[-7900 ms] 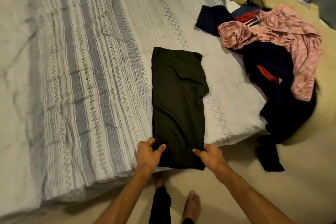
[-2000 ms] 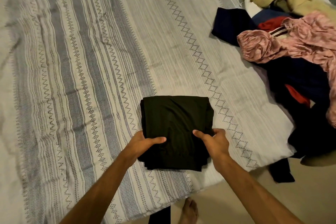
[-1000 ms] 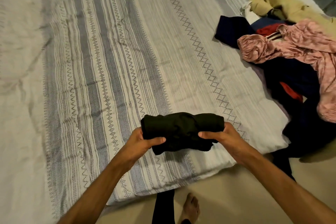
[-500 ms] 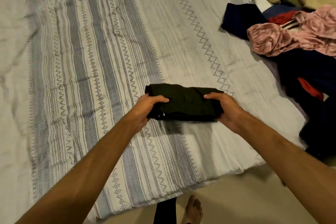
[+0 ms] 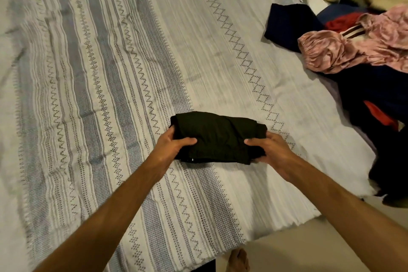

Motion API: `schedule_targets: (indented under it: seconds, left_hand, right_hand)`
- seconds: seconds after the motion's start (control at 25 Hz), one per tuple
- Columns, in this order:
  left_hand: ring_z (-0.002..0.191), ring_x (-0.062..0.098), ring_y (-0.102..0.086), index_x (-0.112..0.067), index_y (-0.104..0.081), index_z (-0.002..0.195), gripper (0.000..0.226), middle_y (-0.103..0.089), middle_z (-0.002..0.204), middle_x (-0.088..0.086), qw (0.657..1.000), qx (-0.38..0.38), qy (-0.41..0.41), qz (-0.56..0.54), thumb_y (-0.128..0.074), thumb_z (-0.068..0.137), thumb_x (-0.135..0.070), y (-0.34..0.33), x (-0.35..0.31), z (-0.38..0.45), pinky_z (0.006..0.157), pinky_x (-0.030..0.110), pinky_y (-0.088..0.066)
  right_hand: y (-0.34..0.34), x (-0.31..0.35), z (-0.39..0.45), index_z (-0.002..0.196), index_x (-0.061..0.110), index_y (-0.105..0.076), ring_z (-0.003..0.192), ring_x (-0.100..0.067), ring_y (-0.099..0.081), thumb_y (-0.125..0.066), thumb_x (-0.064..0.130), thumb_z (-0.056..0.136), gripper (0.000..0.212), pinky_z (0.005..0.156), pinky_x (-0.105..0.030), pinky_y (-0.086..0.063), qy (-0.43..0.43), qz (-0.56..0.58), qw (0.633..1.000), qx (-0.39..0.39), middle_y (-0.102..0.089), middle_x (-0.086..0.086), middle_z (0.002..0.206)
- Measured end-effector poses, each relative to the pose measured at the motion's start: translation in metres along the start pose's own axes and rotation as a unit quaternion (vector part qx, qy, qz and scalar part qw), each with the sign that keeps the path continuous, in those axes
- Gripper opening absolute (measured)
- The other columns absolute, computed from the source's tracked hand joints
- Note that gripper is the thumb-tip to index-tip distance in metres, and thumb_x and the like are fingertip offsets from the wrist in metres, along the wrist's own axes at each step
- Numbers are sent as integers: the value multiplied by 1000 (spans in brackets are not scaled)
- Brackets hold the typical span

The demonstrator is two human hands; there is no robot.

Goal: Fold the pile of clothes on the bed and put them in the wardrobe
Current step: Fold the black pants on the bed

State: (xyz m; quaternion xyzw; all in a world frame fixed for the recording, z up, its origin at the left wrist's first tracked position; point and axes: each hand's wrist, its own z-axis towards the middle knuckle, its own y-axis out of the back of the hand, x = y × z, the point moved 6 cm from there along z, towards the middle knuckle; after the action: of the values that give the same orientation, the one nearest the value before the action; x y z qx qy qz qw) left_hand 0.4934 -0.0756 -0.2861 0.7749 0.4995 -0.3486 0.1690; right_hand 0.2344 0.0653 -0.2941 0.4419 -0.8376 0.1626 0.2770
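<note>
The long black cloth [image 5: 217, 137] at the bed's [image 5: 132, 55] near edge is now folded small, held farther in by both hands.

Bare striped bedspread [image 5: 92, 99] lies open from nine through twelve o'clock of the folded dark garment [image 5: 217, 137], free for a hand to pass; toward two and three o'clock the heap of unfolded clothes [image 5: 362, 55] blocks the bed's right side, spilling over its edge

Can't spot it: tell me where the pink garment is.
The pink garment lies at the head view's right edge, atop the clothes pile on the bed.
</note>
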Motion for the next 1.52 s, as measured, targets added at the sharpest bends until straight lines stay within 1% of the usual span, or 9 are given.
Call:
schedule_targets:
  seconds: [0.16,0.28,0.4,0.6,0.72,0.84,1.12,1.28,1.52]
  left_hand:
    - [112,13,-70,-24,-64,135,66,-73,121,-9,983,-95,-61,142,-93,77,-32,3,-14,4,103,38,-57]
    - [117,18,-61,-22,-50,136,98,-59,130,-1,948,-186,-84,246,-99,57,-54,17,-19,3,101,39,-55]
    - [117,23,-66,-20,-45,139,105,-63,133,4,974,-136,9,181,-102,55,-48,23,-8,5,100,43,-58]
    - [106,22,-76,-19,-68,128,60,-79,116,3,991,35,133,-5,-93,74,-21,10,8,-22,91,40,-62]
    - [114,21,-71,-29,-67,128,72,-78,120,-2,993,-6,99,-66,-99,65,-16,29,9,-32,99,45,-58]
    - [111,22,-72,-26,-68,124,80,-79,115,-3,985,-56,62,-154,-102,54,-10,55,-8,-33,88,42,-59]
    - [111,19,-74,-23,-69,128,59,-79,117,0,937,-138,-24,-321,-90,73,-14,180,-102,26,86,40,-62]
    - [118,22,-71,-23,-65,138,74,-75,127,3,915,-166,-74,-360,-94,70,-28,264,-151,107,89,39,-61]
    - [105,29,-76,-14,-68,133,60,-78,114,10,885,-261,-74,-378,-90,77,-20,325,-144,188,95,46,-61]
  right_hand:
    - [8,3,-9,120,17,-65,110,-23,-69,-87,27,83,44,90,-42,-61,100,-103,980,-135,-72,-4,117]
    - [23,10,-14,135,21,-47,124,-26,-52,-95,52,66,90,102,-45,-51,111,-239,931,-255,-53,-6,133]
    - [20,4,-12,146,14,-40,127,-28,-56,-96,50,65,105,102,-45,-53,11,-159,976,-149,-53,-7,141]
    - [-10,24,-21,123,9,-70,103,-21,-71,-90,22,77,52,85,-33,-59,7,-126,991,-44,-77,-5,109]
    - [-51,75,-13,122,19,-71,108,-26,-71,-88,22,81,44,90,-42,-61,48,-134,990,-15,-77,-4,113]
    - [-122,149,-1,123,23,-71,104,-22,-72,-86,22,84,43,77,-35,-62,89,-167,981,51,-76,-1,112]
    - [-380,316,83,118,15,-76,99,-20,-72,-93,22,74,48,75,-30,-61,218,-308,920,105,-76,-5,109]
    - [-527,381,133,123,14,-72,104,-20,-70,-90,24,77,50,84,-32,-62,309,-337,882,116,-71,-7,117]
    - [-547,327,226,143,18,-52,120,-25,-59,-74,51,85,69,100,-42,-51,227,-371,897,73,-59,-3,135]
